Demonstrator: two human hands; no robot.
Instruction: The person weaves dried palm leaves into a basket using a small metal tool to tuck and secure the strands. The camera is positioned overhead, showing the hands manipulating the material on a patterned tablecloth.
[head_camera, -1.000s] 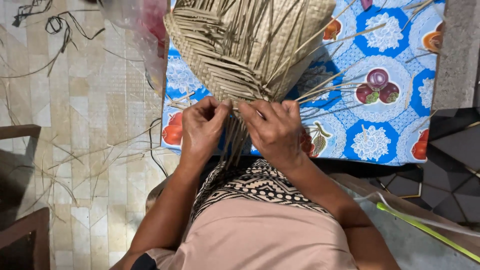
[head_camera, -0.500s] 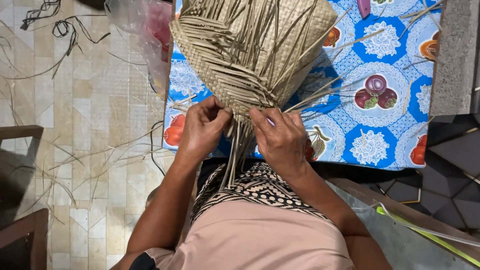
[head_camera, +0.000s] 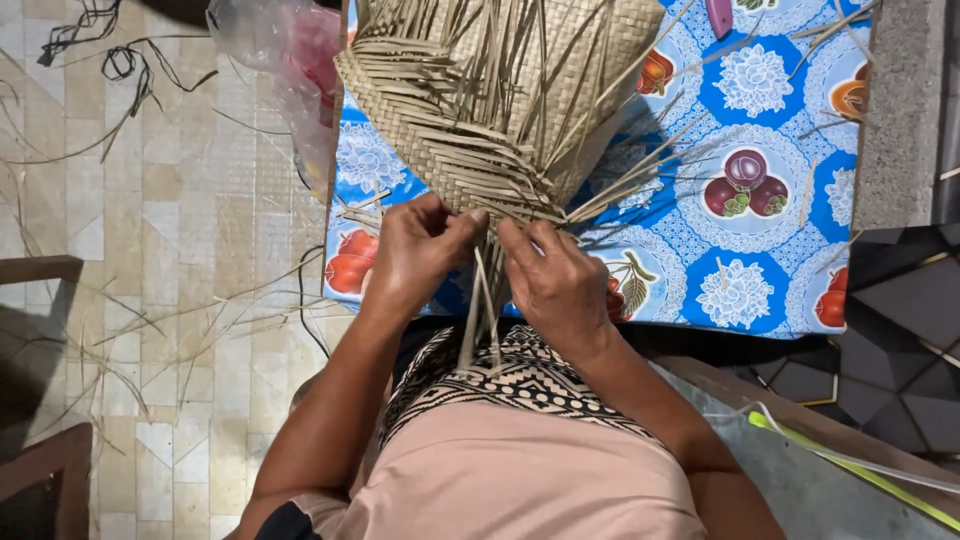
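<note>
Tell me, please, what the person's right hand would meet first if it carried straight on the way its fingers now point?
The right hand points up and slightly left, its fingertips already at the lower edge of the woven palm-leaf mat. It would press straight into that weave, probably at the plaited seam, though depth is hard to judge from above.

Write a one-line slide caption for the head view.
Both hands, left hand and right hand, pinch strips at the woven mat edge over a blue cloth.

– Where does the head view look from?
– From the person's head, straight down, close over the lap, with the table (head_camera: 770, 300) far and tiled floor (head_camera: 150, 250) left.
</note>
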